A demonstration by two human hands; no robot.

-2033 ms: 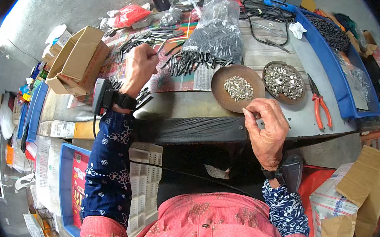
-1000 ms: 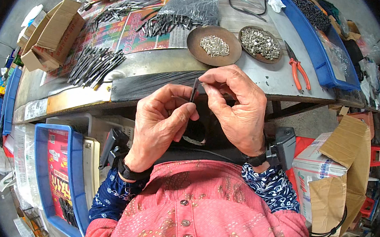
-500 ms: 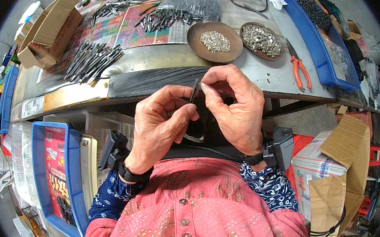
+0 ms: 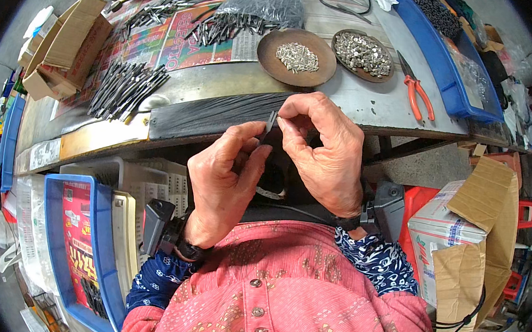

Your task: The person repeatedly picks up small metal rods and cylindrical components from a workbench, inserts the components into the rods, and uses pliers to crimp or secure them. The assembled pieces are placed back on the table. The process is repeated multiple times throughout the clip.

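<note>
Just past the table's near edge, my left hand point(image 4: 223, 178) pinches a short, thin dark strip point(image 4: 270, 121) between thumb and fingers. The strip leans slightly, its upper end pointing away from me. My right hand point(image 4: 326, 149) is closed in a thumb-and-forefinger pinch close beside that upper end. Whatever sits between those right fingertips is too small to make out. Beyond the hands, a round brown dish point(image 4: 267, 69) holds small silver pins point(image 4: 297, 58). A second dish point(image 4: 382, 77) carries small round metal pieces point(image 4: 361, 52).
Red-handled pliers point(image 4: 417, 97) lie at the right, near a blue tray point(image 4: 445, 71). Black strips point(image 4: 129, 92) are piled on the left of the table beside a cardboard box point(image 4: 72, 45). Another blue tray point(image 4: 102, 240) stands low left; an opened carton point(image 4: 463, 249) stands low right.
The dark strip has tilted from nearly upright, and its lighter side shows more. My right hand has shifted slightly left. My left fingers have closed up more around the strip.
</note>
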